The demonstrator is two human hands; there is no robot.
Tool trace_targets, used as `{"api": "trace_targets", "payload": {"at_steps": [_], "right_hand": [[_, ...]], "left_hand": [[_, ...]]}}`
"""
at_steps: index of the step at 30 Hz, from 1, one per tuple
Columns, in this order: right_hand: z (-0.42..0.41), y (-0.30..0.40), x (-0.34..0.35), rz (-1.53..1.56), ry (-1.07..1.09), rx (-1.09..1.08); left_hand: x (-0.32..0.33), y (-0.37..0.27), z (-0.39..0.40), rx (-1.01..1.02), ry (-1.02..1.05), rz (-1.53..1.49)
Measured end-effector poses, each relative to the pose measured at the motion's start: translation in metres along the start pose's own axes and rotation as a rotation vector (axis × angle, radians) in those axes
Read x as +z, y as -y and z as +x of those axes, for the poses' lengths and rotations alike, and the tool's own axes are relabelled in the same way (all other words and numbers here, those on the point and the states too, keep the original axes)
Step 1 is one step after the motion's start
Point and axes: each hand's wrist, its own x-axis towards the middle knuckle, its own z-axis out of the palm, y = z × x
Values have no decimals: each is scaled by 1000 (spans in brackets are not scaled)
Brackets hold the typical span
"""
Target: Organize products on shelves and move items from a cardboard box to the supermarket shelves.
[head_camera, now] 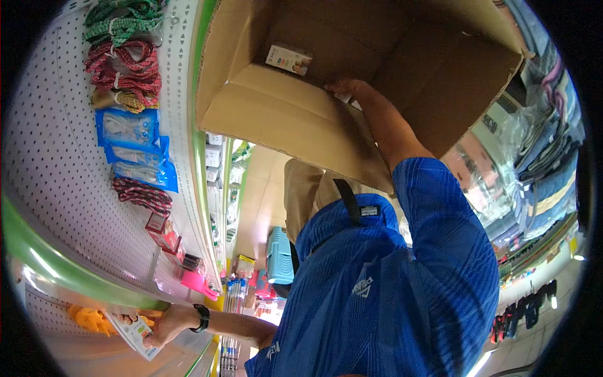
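My left hand point(165, 325), with a black watch on the wrist, grips a flat white printed box point(135, 335) beside the lower shelf at the left. My right hand point(344, 88) is deep inside a large open cardboard carton point(292, 118). Small pieces of white packaging point(356, 104) show under and beside its palm. The fingers are in shadow, so whether they grip anything is unclear. Another white printed box point(289, 59) lies in the carton, to the left of that hand. The carton's bottom is dark and partly hidden by my arm.
Left, a perforated metal shelf point(52, 113) with a green edge carries coiled ropes point(125, 66), blue packets point(129, 127) and red boxes point(162, 231). Orange plastic items point(89, 320) sit near my left hand. Folded garments point(549, 155) are stacked right; a light-blue plastic container point(280, 254) stands behind.
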Motion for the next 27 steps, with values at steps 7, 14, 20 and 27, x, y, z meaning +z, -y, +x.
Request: {"api": "trace_targets", "payload": {"at_steps": [7, 14, 20, 27], "right_hand": [[7, -19, -78, -212, -173, -44], [-209, 159, -140, 88, -371, -207], [-406, 189, -98, 637, 365, -564], [-397, 191, -102, 1033, 501, -528]], "left_hand": [[-37, -42, 29, 172, -347, -549], [23, -60, -157, 504, 632, 340], [122, -129, -195, 458, 1014, -334], [155, -131, -237, 653, 1050, -387]]}}
